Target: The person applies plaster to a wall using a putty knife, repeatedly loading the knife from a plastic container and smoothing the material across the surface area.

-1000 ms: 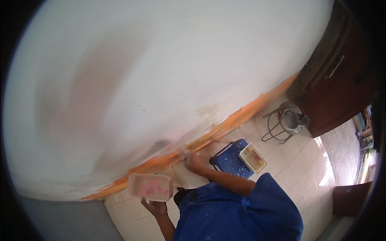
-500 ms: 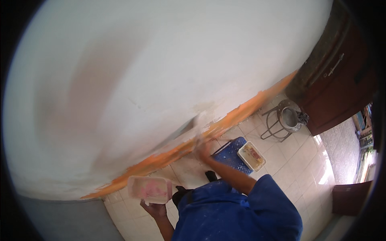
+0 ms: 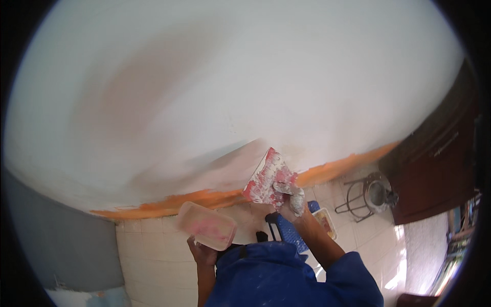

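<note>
1. The right hand [image 3: 290,197], crusted with white filler, is closed around the handle of a wide putty knife [image 3: 267,177] and presses its smeared blade flat against the white wall [image 3: 245,82], just above the orange strip [image 3: 204,200] along the wall's foot
2. The left hand [image 3: 202,252], lower and to the left, grips from beneath a shallow pinkish plastic tray [image 3: 207,225] holding filler, level and near the body
3. The step in hand looks like spreading filler over a duller patch of wall; the next stroke would call for even pressure and a steady blade angle
4. Compared with a second ago, the right hand has risen from near the floor up onto the wall, while the tray has barely moved
5. Farther out: a blue paint tray [image 3: 291,233] on the pale tiled floor [image 3: 148,256] behind the right forearm, a metal stand [image 3: 369,197] with a pot to the right, and a dark wooden door [image 3: 440,163] beyond it
</note>
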A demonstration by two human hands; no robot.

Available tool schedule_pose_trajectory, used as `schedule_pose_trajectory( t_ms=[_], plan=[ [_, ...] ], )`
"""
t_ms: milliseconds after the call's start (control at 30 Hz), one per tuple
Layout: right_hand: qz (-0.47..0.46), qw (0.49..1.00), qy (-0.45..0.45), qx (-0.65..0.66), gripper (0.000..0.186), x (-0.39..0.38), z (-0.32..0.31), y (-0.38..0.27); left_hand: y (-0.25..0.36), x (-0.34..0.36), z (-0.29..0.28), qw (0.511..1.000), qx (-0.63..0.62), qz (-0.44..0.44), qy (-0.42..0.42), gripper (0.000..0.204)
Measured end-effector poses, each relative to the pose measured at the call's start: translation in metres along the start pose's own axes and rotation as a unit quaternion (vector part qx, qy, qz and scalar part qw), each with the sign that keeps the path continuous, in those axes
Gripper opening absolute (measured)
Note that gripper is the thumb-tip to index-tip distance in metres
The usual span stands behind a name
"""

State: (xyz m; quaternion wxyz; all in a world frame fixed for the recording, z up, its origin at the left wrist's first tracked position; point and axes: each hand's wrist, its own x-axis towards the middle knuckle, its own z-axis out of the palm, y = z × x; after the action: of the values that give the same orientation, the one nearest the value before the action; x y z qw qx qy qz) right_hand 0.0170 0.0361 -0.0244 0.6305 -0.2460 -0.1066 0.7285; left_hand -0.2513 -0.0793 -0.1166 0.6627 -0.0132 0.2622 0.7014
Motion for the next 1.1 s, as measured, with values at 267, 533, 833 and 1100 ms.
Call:
schedule_pose_trajectory(
  t_ms=[267,533,833,1100],
  plan=[
    [-0.676,0.411,-0.088,-0.605,0.044,0.016,0.106,-0.050,-0.019,0.010,0.003,0.999,0.023,-0.003,-0.048,0.061],
    [-0.421,0.358,-0.189,-0.812,0.047,0.058,-0.033,0.073,-0.013,0.008,-0.018,0.999,-0.019,0.020,-0.034,0.066],
    [-0.632,0.330,-0.116,-0.692,0.060,0.009,0.115,-0.036,0.006,-0.003,-0.026,0.999,-0.021,0.041,-0.018,0.067],
    [-0.660,0.051,-0.057,-0.748,0.050,0.028,0.202,-0.027,-0.012,0.015,0.003,0.997,-0.031,0.014,-0.063,0.058]
  ],
)
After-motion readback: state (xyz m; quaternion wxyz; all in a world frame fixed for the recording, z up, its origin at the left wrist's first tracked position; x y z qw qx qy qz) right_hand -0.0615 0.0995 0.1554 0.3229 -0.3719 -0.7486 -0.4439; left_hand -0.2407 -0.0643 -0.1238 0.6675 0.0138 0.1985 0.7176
